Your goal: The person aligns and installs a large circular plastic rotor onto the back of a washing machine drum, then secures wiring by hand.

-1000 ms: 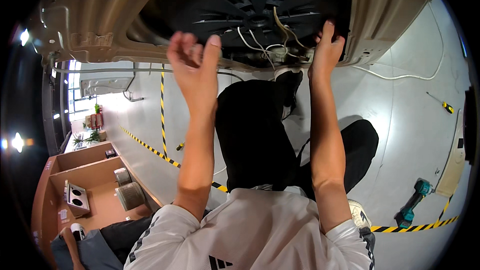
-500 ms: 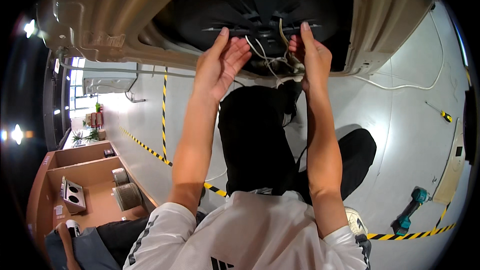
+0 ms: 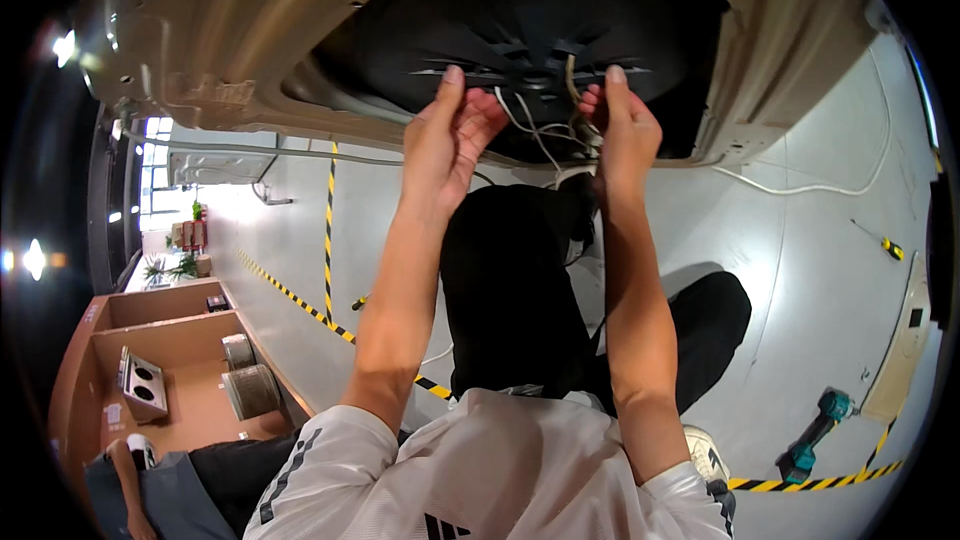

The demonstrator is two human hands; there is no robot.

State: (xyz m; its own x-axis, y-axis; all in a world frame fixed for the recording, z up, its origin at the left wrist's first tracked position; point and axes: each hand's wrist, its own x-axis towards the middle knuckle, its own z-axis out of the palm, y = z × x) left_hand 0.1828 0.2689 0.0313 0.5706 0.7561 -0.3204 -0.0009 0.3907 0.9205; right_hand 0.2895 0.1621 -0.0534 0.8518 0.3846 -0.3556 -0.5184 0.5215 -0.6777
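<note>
A large beige pressed-metal housing [image 3: 250, 70] spans the top of the view, with a broad round black part [image 3: 450, 15] in its opening. Loose white wires [image 3: 520, 125] and a brownish cable [image 3: 571, 80] hang from that part's lower middle. My left hand [image 3: 445, 140] is raised at the black part's lower left, palm turned inward, thumb up and apart from half-bent fingers. Opposite it, my right hand [image 3: 628, 135] has its thumb up against or just before the black part, its bent fingertips near the cable. Nothing shows in either hand; exact contact is unclear.
On the floor at right lie a yellow-black screwdriver [image 3: 890, 248], a teal power drill [image 3: 818, 435] and a beige panel [image 3: 898, 345]. A white cable [image 3: 830, 190] curves there. Left are striped tape [image 3: 329, 230], a brown open box [image 3: 180, 330] and another person's arm [image 3: 128, 485].
The housing, black part and both hands sit slightly lower in the picture. My hands keep nearly the same pose. A small yellow-black handle now shows beside my left forearm.
</note>
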